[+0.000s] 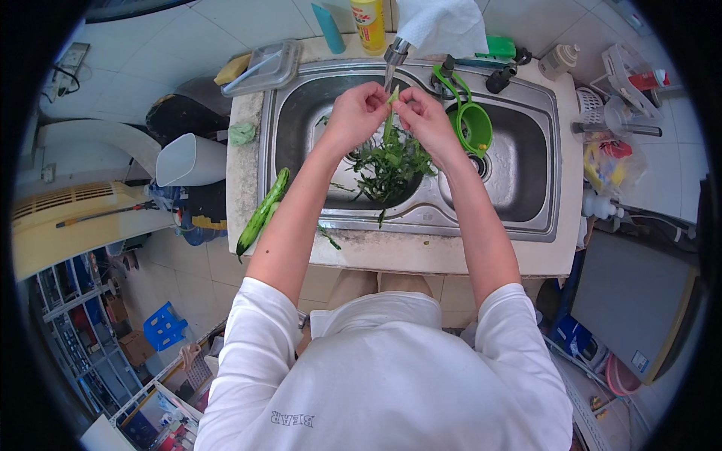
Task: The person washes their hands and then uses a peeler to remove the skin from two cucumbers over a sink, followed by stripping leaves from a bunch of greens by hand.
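Observation:
My left hand (359, 110) and my right hand (418, 113) meet over the left basin of a steel double sink (299, 135), just below the faucet (396, 52), from which water runs. Between my fingertips is the pale end of a green leafy stem (389, 125), pinched from both sides. Under it, a heap of leafy greens and dark green peel strips (389, 169) lies in the basin; what supports the heap is hidden. A ridged green gourd (265, 211) rests on the counter left of the sink, with another green piece beside it, partly behind my left forearm.
A green plastic strainer (476, 127) hangs at the right basin (522, 163). Behind the sink stand a yellow bottle (369, 25) and a teal tube (329, 29). A clear plastic container (271, 67) sits back left, and a white bin (189, 160) is beside the counter.

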Tool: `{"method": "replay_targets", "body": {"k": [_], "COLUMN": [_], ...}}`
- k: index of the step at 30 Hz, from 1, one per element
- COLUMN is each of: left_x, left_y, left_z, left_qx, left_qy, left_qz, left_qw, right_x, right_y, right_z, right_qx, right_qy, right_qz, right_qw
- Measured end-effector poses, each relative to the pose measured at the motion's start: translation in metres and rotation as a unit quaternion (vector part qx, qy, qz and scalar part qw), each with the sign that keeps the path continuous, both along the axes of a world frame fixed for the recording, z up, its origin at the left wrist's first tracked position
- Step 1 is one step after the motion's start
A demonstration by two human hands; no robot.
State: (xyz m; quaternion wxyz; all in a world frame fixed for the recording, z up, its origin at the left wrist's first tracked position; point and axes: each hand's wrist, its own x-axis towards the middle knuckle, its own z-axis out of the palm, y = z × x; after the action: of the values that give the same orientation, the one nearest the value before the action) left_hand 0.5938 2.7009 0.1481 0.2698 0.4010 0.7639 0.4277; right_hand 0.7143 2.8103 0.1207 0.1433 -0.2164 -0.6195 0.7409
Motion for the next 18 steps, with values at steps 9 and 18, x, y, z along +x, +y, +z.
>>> {"method": "replay_targets", "body": {"k": [9,18], "left_x": [-0.019,-0.019], "left_y": [-0.009,-0.01], "left_z": [-0.013,-0.012], "left_qx": [0.018,0.054], "left_qy": [-0.135,0.024], "left_qz": [0.022,0.066], "left_qw": [0.99,0.996], "right_x": [-0.027,-0.024], "right_y": [-0.006,-0.009], "right_z": [-0.018,-0.003], "right_qx": [0.193,0.023], "right_qy": [-0.014,-0.007], "right_qz": [-0.039,0.007], "right_qw": [0.98,1.0]}}
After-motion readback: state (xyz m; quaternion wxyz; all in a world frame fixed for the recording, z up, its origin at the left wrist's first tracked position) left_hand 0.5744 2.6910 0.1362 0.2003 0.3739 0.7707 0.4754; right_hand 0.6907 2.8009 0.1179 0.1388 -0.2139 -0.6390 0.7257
